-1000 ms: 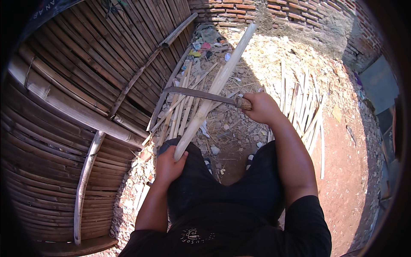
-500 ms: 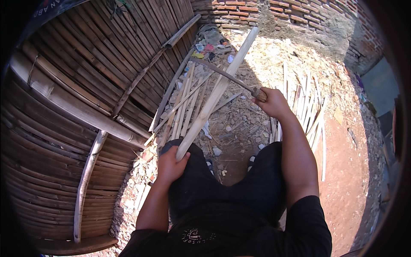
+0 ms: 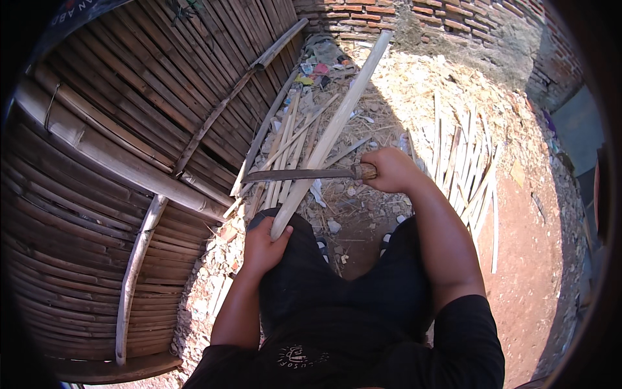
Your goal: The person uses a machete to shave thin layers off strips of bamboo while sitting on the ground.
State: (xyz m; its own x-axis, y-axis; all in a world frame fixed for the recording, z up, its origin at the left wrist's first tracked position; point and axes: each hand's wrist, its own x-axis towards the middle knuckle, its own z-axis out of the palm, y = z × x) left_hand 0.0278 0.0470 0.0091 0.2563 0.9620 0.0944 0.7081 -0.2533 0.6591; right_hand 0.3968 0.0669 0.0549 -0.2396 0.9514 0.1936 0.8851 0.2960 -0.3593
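The left hand (image 3: pixel 265 249), by the left thigh, grasps the near end of a pole (image 3: pixel 336 126), which slants away rightward above the ground (image 3: pixel 518 285). Farther out, the right hand (image 3: pixel 391 170) is clenched around a knife's (image 3: pixel 308 174) handle, blade crossing the pole. Sticks (image 3: pixel 285 144) lie near the ground's left edge; a brick wall (image 3: pixel 453 26) bounds its far edge.

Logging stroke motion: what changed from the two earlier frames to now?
The right hand and its long knife first moved away along the pale strip, then came back toward the person. The blade now crosses the strip nearer the left hand than in either earlier frame. Nothing was picked up or released. Unchanged: left hand gripping the strip's near end, right hand on the knife handle.
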